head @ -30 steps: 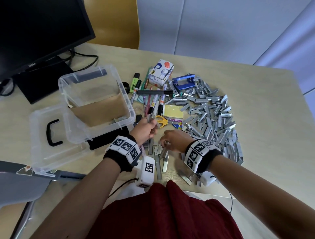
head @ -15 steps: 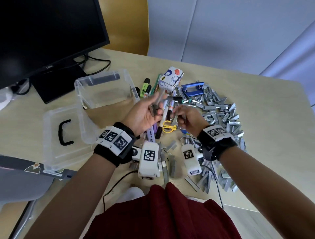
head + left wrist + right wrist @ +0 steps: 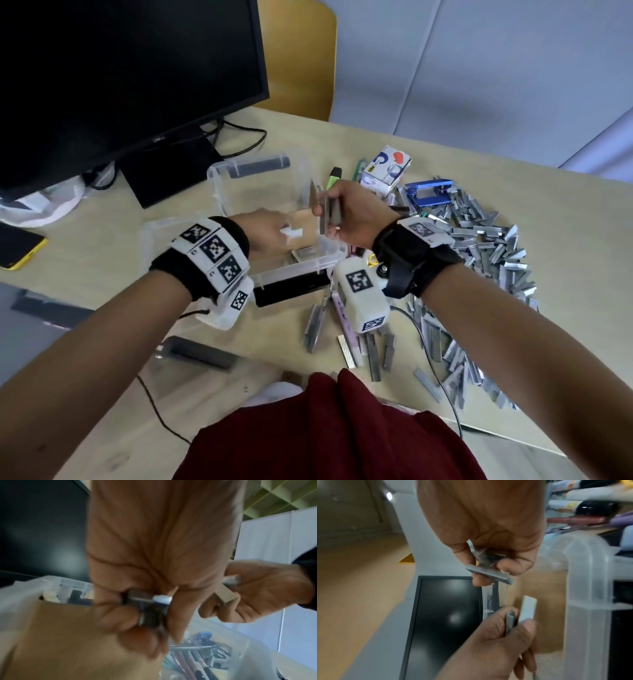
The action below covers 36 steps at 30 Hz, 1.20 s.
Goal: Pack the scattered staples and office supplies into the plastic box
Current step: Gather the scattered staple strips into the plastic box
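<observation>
A pale wooden desk (image 3: 479, 178) spreads beneath the hands; beyond the left one stands a black flat monitor (image 3: 120, 75), a mustard-yellow chair back (image 3: 298, 58), and a grey-white panelled wall (image 3: 479, 68) behind.

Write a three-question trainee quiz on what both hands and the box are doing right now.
1. True or false: the left hand is open and holds nothing.
2. What does the right hand grip? A) yellow scissors B) staple strips C) a highlighter
3. Fill in: both hands hover over the open clear ______.

Key
1. False: in the left wrist view its fingers curl round staple strips of its own.
2. B: grey strips show between its fingers in the head and right wrist views.
3. plastic box; a few strips already lie on its floor.
</observation>
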Motion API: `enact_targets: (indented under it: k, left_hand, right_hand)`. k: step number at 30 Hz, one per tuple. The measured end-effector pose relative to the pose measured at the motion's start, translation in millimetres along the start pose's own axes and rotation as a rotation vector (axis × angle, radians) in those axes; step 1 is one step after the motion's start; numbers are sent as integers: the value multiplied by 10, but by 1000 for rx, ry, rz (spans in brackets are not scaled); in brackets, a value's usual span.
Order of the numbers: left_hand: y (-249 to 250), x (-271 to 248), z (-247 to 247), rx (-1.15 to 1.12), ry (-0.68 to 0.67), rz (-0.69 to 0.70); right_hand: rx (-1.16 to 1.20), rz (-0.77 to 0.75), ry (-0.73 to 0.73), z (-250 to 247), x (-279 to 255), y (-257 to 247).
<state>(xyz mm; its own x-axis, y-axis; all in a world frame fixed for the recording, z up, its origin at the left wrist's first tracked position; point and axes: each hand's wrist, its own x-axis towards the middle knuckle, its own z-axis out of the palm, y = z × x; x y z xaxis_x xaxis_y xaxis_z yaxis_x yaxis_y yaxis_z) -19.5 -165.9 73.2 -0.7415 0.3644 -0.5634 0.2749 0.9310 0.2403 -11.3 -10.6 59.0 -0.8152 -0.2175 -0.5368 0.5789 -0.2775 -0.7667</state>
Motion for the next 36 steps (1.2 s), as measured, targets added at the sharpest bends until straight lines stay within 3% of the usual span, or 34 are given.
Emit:
enact_targets:
  k: [4, 8, 12, 16, 26, 30, 33, 36]
  left_hand:
    - [4, 13, -11, 194, -97, -34]
    - [42, 7, -34, 318, -126, -41]
    - [18, 38, -43, 404, -186, -27]
    - [-45, 66, -63, 377, -164, -29]
    - [48, -47, -145, 283, -52, -29]
    - [310, -86, -185, 276, 98, -31]
    - [488, -22, -139, 205, 148, 90]
    - [710, 49, 23, 95, 93, 209]
  right_hand:
    - [-368, -55, 112, 255, 59, -25]
    - [-839, -86, 78, 410, 127, 48]
    - [-1083, -73, 16, 427, 111, 107]
    - [-1232, -99, -4, 429, 56, 119]
    - [-1214, -154, 56, 230, 28, 139]
    - [-1114, -385, 156, 42, -71, 80]
    - [-1024, -444, 274, -234, -168, 42]
    - [-1036, -400, 364, -596, -286, 85]
